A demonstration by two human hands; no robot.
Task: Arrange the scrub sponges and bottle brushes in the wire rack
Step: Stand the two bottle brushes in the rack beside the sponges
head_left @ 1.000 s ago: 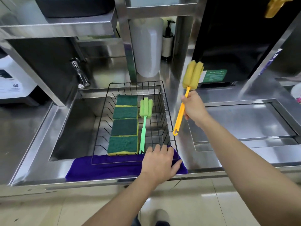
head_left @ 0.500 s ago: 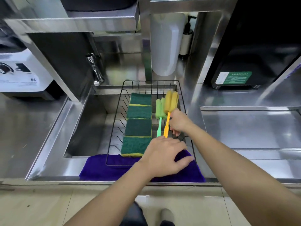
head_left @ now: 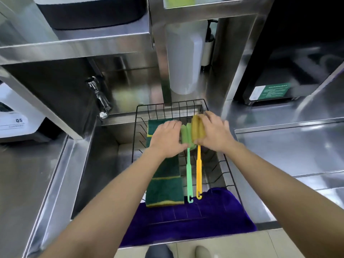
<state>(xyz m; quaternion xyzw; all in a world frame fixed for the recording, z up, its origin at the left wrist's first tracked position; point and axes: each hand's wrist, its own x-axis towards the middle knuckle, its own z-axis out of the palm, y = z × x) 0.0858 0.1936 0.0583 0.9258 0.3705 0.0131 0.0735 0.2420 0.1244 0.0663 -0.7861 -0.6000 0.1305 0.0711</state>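
**Wire rack over sink: contents and markings**

Black wire rack (head_left: 229, 175), set across a steel sink (head_left: 96, 164), front edge on a purple cloth (head_left: 186, 226). Contained: a row of green scrub sponges (head_left: 164, 189) along the left; beside them a green bottle brush (head_left: 189, 170) and a yellow bottle brush (head_left: 198, 164), handles parallel, hooks toward the cloth. The left hand (head_left: 167, 140) is laid flat against the green foam head; the right hand (head_left: 214, 133) is cupped over the yellow head. Writing: "QS" on a white appliance (head_left: 16, 116); a green label (head_left: 270, 91), text illegible.
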